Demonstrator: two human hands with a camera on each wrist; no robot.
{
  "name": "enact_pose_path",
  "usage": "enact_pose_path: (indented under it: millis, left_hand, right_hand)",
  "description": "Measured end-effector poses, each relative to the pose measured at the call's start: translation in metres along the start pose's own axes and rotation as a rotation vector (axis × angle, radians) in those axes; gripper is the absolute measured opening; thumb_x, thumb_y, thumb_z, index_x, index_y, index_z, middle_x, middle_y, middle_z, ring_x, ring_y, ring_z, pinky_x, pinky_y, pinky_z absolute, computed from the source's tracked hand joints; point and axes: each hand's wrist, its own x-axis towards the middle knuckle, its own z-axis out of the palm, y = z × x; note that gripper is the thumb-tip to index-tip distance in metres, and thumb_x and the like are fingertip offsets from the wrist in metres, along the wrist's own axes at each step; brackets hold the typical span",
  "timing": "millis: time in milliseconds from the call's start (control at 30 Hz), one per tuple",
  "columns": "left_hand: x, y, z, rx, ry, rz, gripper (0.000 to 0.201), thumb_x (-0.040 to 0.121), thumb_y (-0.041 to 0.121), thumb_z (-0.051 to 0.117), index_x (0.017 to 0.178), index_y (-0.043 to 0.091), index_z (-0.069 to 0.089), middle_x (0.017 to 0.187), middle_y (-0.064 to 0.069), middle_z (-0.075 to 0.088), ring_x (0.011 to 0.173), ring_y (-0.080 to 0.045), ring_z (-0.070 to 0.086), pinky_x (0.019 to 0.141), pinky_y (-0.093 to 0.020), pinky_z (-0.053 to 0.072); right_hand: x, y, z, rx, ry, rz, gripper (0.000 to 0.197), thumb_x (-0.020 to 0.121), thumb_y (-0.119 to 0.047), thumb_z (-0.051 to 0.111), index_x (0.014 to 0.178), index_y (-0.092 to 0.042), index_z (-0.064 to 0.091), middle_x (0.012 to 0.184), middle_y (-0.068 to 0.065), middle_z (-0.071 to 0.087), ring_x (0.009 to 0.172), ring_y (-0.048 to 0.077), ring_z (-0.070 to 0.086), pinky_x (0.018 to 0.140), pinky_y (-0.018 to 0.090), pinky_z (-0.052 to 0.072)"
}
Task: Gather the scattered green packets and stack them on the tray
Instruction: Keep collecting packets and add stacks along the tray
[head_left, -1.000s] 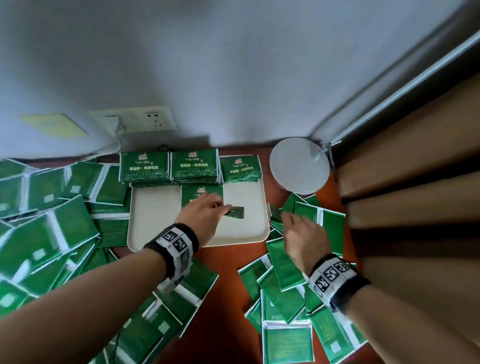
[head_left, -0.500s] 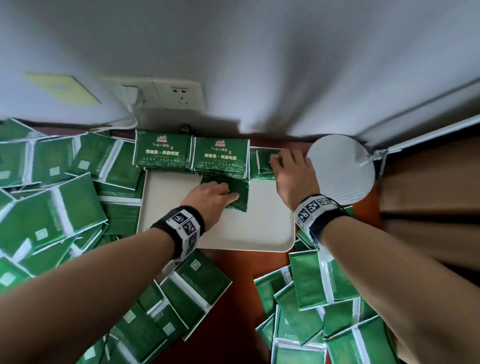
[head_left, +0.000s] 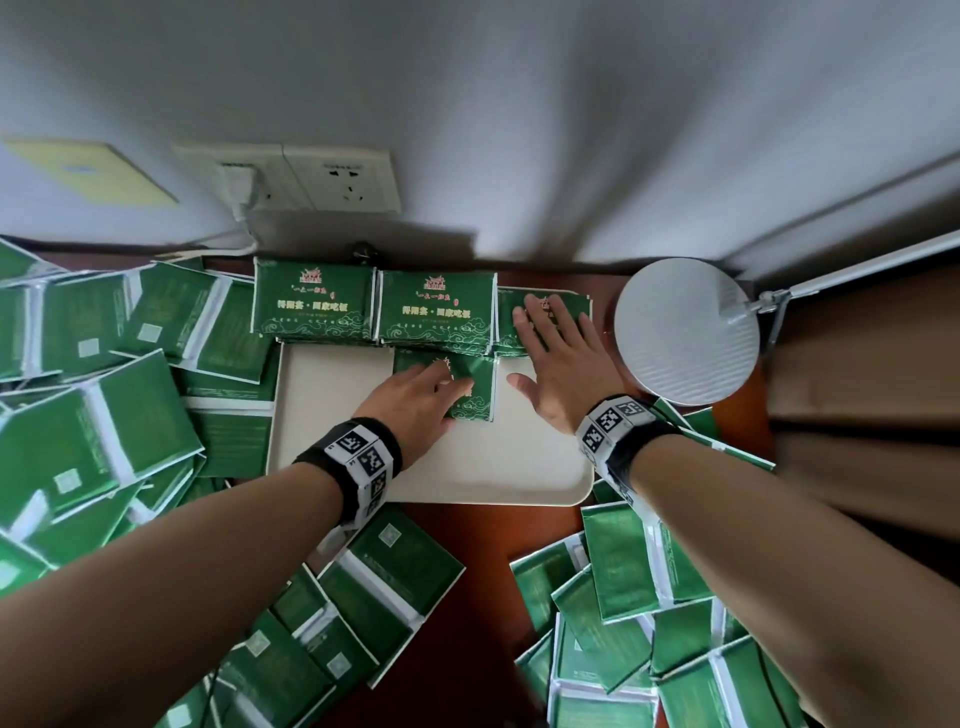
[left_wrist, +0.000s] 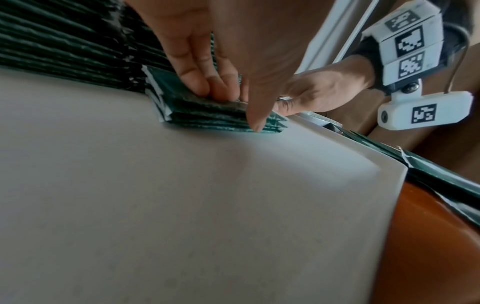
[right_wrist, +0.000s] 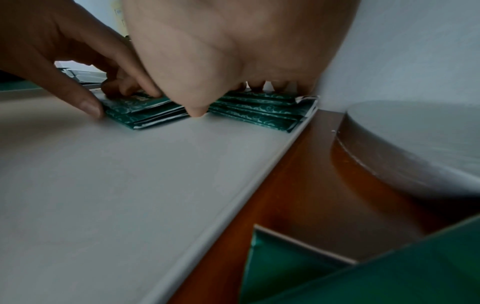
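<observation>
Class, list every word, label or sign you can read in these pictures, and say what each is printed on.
"回家吃饭": end of the pale line atop the left stack and middle stack; its first characters are blurred.
Red emblem and small print there: too blurred to read.
On the wristbands and scattered packets: square codes only, no words.

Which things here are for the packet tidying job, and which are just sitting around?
For the job:
- tray
- stacks on the tray
- scattered green packets
- left hand, pressing a small stack
- right hand, flat on the corner stack

Just sitting around:
- round white lamp base
- wall socket
- yellow sticky note
</observation>
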Motion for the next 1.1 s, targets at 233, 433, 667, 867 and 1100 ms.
enact_pose_path:
  millis: [233,433,667,867,1100]
  left_hand:
    - [0.004,0.002,-0.002,-0.052,-0.094,-0.039,0.055,0.090,0.022,0.070,0.141,0.016,0.052,0.131,-0.013,0.059,0.108,-0.031,0.064,0.089,-0.043,0.055]
    - [0.005,0.006,-0.007,-0.039,-0.150,-0.047,0.058,0.097,0.030,0.060,0.150,0.018,0.039,0.143,-0.008,0.050,0.123,-0.026,0.056,0.100,-0.038,0.048]
    - [-0.001,0.054,-0.015,-0.051,-0.243,0.064,0.043,0.100,0.038,0.053,0.139,0.019,0.052,0.129,-0.001,0.056,0.114,-0.020,0.057,0.097,-0.034,0.049]
    - [-0.016,0.128,0.004,0.029,-0.438,0.215,0.034,0.100,0.045,0.050,0.115,0.018,0.065,0.107,-0.001,0.065,0.093,-0.022,0.063,0.081,-0.032,0.053]
    - [-0.041,0.171,0.036,0.138,-0.576,0.148,0.070,0.087,0.040,0.072,0.142,0.009,0.042,0.140,-0.011,0.045,0.122,-0.027,0.051,0.103,-0.040,0.048]
  right_hand:
    - [0.001,0.010,-0.002,-0.014,-0.067,-0.047,0.077,0.102,-0.059,0.028,0.158,-0.025,-0.012,0.165,-0.001,-0.020,0.151,0.027,-0.018,0.123,0.053,0.002]
    - [-0.005,0.010,-0.008,0.032,-0.042,-0.043,0.074,0.101,-0.062,0.024,0.159,-0.026,-0.007,0.165,-0.002,-0.017,0.152,0.026,-0.017,0.123,0.053,0.000]
    - [-0.075,0.010,0.002,0.254,0.253,0.026,0.062,0.097,-0.049,0.047,0.145,-0.009,0.045,0.145,0.016,0.047,0.136,0.035,0.041,0.113,0.052,0.034]
    - [-0.160,0.029,0.017,0.318,0.134,0.053,0.054,0.081,-0.030,0.075,0.129,-0.011,0.059,0.124,0.008,0.060,0.116,0.028,0.055,0.103,0.044,0.044]
    - [-0.219,0.031,0.047,0.187,-0.155,0.095,0.081,0.085,-0.038,0.076,0.151,-0.021,0.032,0.153,0.000,0.036,0.141,0.022,0.031,0.117,0.040,0.027]
